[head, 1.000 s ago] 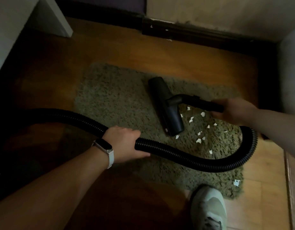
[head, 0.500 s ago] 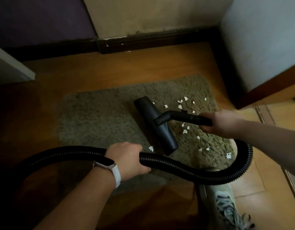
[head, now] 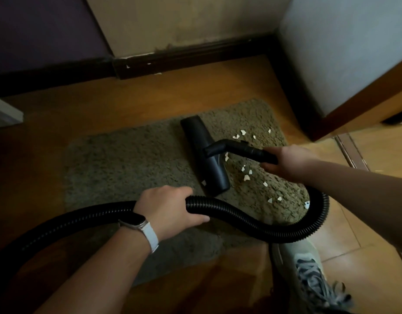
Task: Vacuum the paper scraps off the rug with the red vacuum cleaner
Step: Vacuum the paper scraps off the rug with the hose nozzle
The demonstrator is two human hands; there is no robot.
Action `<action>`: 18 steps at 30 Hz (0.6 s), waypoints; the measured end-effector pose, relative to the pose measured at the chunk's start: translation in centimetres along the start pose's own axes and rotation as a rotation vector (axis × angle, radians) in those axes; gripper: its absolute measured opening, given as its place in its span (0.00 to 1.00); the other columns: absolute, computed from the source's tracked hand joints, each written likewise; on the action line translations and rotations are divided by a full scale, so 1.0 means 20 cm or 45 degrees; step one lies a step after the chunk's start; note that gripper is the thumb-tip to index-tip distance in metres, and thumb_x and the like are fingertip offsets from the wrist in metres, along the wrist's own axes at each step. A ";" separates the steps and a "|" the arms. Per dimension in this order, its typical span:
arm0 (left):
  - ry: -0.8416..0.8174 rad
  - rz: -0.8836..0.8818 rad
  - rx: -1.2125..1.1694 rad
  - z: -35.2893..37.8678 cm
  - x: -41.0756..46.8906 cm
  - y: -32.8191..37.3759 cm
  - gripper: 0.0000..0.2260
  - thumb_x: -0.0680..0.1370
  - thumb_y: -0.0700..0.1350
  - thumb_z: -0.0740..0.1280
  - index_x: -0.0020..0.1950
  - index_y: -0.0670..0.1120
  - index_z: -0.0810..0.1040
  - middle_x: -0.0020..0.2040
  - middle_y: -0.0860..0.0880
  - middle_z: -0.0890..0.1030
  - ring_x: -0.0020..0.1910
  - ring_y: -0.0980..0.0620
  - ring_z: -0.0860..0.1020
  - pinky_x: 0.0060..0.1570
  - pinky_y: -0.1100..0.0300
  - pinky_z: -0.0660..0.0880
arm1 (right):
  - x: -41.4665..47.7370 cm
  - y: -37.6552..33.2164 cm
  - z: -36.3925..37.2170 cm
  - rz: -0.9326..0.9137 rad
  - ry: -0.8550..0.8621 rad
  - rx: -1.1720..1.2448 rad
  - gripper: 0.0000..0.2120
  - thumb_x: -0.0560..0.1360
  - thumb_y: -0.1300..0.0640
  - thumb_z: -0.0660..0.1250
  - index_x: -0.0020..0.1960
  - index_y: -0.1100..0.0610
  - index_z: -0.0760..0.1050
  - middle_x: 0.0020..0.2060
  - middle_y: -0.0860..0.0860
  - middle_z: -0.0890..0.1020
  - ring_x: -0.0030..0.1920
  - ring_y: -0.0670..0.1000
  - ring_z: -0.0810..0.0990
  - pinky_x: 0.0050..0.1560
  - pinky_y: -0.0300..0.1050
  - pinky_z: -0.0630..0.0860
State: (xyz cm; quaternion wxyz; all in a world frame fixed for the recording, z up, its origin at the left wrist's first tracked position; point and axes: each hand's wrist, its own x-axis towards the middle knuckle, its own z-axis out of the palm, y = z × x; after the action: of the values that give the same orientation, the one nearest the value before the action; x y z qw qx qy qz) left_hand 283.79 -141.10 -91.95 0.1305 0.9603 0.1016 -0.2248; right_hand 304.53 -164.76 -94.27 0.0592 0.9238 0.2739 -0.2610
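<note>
moved: floor head edged toward far edge of rug | now flat mid-rug, paper scraps strewn over rug's right half | scraps judged feather-light; head rigid, best steered by stiff tube | right hand wrapped round tube, left hand curled round flexible hose at rug's near edge
</note>
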 end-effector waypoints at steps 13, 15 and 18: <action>-0.020 0.042 -0.082 0.04 -0.05 -0.07 0.25 0.67 0.76 0.61 0.46 0.56 0.75 0.35 0.57 0.77 0.36 0.61 0.76 0.41 0.60 0.77 | 0.02 0.24 0.08 0.294 -0.008 0.208 0.10 0.79 0.45 0.63 0.55 0.49 0.76 0.38 0.50 0.80 0.37 0.50 0.80 0.37 0.46 0.76; -0.049 0.067 -0.074 0.04 -0.05 -0.06 0.24 0.67 0.76 0.61 0.46 0.56 0.75 0.35 0.58 0.77 0.36 0.61 0.76 0.41 0.60 0.77 | 0.02 0.21 0.07 0.281 -0.006 0.175 0.10 0.79 0.44 0.64 0.55 0.47 0.76 0.38 0.49 0.81 0.36 0.49 0.80 0.36 0.45 0.77; -0.073 0.093 -0.048 0.04 -0.06 -0.05 0.23 0.68 0.75 0.62 0.45 0.57 0.73 0.35 0.58 0.76 0.36 0.61 0.75 0.42 0.60 0.76 | 0.02 0.12 0.07 0.201 -0.031 0.080 0.08 0.79 0.43 0.63 0.56 0.44 0.74 0.37 0.47 0.81 0.34 0.48 0.81 0.31 0.43 0.76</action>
State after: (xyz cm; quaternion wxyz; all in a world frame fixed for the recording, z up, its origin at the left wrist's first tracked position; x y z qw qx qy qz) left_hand 282.16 -140.49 -92.34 0.1597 0.9538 0.0670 -0.2453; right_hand 305.52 -166.99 -95.65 0.0537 0.9407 0.1911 -0.2752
